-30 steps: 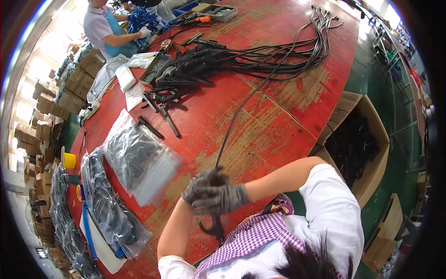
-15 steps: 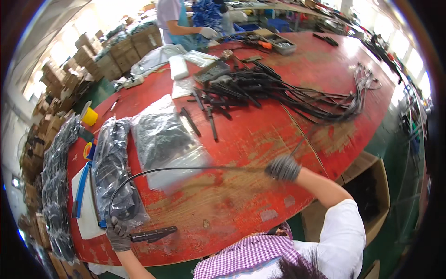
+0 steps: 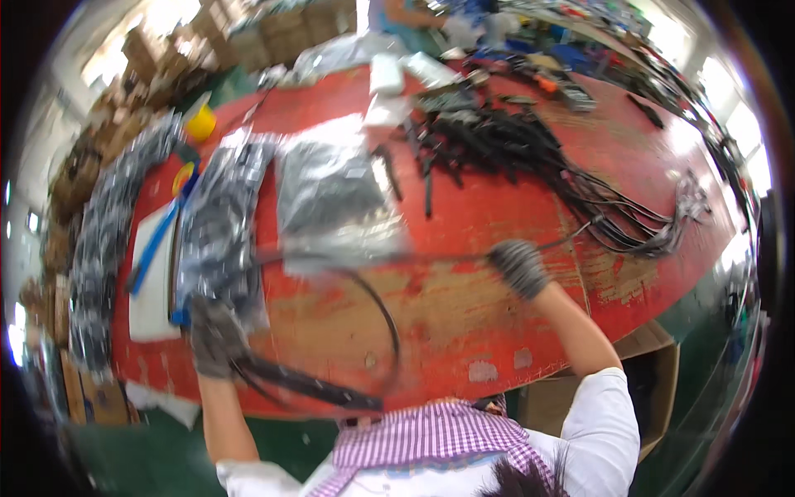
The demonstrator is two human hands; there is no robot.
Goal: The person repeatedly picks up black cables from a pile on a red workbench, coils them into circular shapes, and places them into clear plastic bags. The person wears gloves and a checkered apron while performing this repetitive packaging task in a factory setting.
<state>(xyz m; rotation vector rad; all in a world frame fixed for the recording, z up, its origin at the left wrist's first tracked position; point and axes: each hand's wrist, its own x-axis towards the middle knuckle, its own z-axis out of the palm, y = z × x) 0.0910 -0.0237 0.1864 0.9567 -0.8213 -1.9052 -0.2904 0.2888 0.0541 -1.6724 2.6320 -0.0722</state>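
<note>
A long black cable (image 3: 377, 302) stretches and loops over the near part of the red table (image 3: 464, 323). My left hand (image 3: 217, 335), in a grey glove, grips its end with a long black plug near the table's front left. My right hand (image 3: 519, 267), also gloved, holds the same cable further along, at the right. The picture is motion-blurred. A big pile of the same black cables (image 3: 530, 157) lies across the far right of the table.
Clear plastic bags of black cables (image 3: 331, 195) lie in the middle and left (image 3: 219, 224). A yellow tape roll (image 3: 200, 124) sits far left. A cardboard box (image 3: 654, 389) stands below the table's right edge. Another person (image 3: 431, 21) works at the far side.
My hands, together at the cable a second ago, have spread wide apart. The left hand swung out to the left with the plug end, and the cable now curves in a loop.
</note>
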